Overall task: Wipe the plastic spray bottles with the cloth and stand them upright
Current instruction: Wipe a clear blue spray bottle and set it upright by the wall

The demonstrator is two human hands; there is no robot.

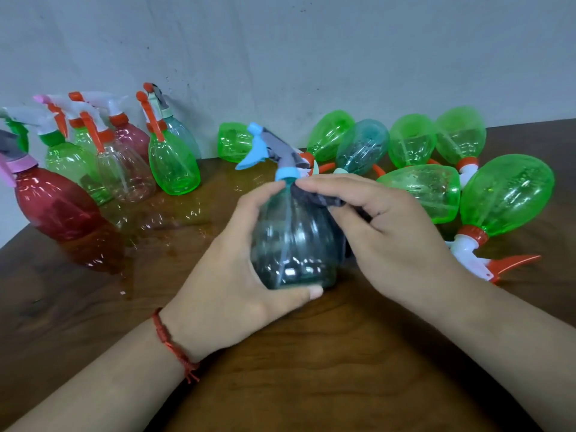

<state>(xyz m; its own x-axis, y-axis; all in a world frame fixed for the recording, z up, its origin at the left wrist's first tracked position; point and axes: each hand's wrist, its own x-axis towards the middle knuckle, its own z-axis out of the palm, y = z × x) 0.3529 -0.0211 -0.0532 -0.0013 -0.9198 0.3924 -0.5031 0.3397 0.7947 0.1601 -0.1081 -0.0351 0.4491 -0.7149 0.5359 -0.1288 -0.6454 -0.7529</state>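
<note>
We grip teal bottle (293, 244) upright in left hand (237, 275), fingers curled round body. Right hand (383, 226) pinches dark cloth (314, 198) against shoulder, below blue collar (288, 173). Wiping step underway, we judge. Next: stand it among upright bottles (173, 165) beyond-left of grip; lying green bottles (420, 188) beyond-right wait.

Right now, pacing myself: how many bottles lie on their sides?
7, from centre back to far right: six green bottles, one teal bottle among them. Others may be hidden.

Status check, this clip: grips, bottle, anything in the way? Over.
Left grip holds teal bottle. Right grip presses dark cloth at its neck. Green bottles lying right, none blocking.
</note>
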